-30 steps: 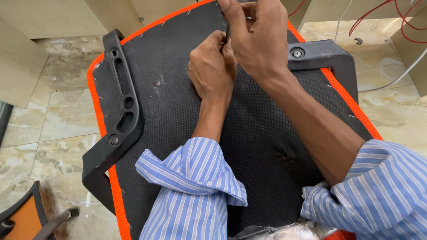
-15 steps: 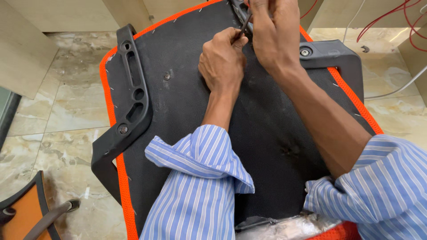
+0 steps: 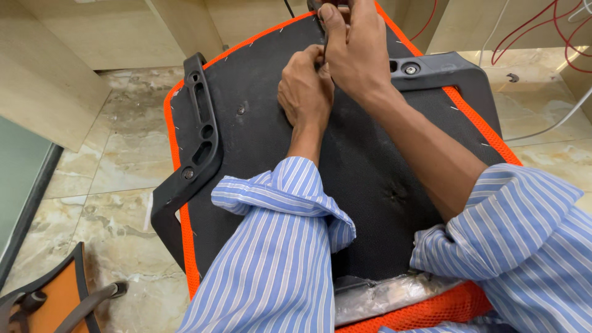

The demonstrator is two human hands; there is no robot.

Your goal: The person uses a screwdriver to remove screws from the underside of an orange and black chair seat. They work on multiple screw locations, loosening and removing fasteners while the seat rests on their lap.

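A chair seat (image 3: 370, 160) lies upside down, its black bottom facing up with an orange edge (image 3: 177, 166) all round. Both hands are close together near the far edge of the seat. The left hand (image 3: 303, 89) is curled shut, pinching a thin dark tool (image 3: 325, 44). The right hand (image 3: 353, 52) sits just over it, fingers bent around the same spot. A black arm bracket (image 3: 198, 148) is on the left side and another (image 3: 444, 68) on the right. The floor (image 3: 105, 185) is tan tile.
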